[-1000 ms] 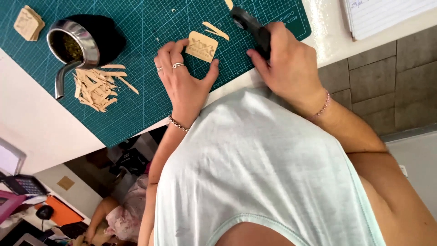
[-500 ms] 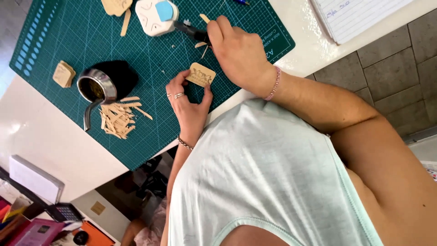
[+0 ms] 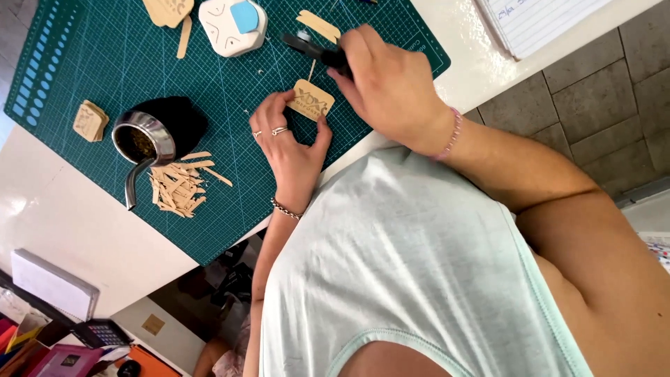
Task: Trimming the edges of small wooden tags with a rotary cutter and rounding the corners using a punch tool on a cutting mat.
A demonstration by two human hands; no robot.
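The left hand [image 3: 289,143] pinched a small wooden tile [image 3: 311,99] flat against the green cutting mat [image 3: 230,126], with the fingers on the tile's near-left edge and the thumb pressed at its lower right corner. The tile was tan, roughly square with rounded corners, and carried an engraved pattern on its upper face. Two rings sat on the fingers and a chain bracelet circled the wrist.

The right hand [image 3: 394,87] was clenched around a black tool [image 3: 314,50], whose dark end stuck out beyond the knuckles just above the tile. A thin wooden sliver stood between the tool and the tile's top edge; whether the tool touched it could not be told. A pink bead bracelet ran round this wrist.

Just beyond the tool lay a loose wooden stick [image 3: 318,25], and to the left of it sat a white punch with a blue button [image 3: 232,25]. Well to the left of the pinched tile stood a dark round cup with a metal straw [image 3: 157,136], with a heap of wood scraps [image 3: 178,187] touching its near side. Farther left lay a small stack of tiles [image 3: 90,121]. A lined notepad [image 3: 537,21] rested on the white table [image 3: 63,216] to the right, off the mat.
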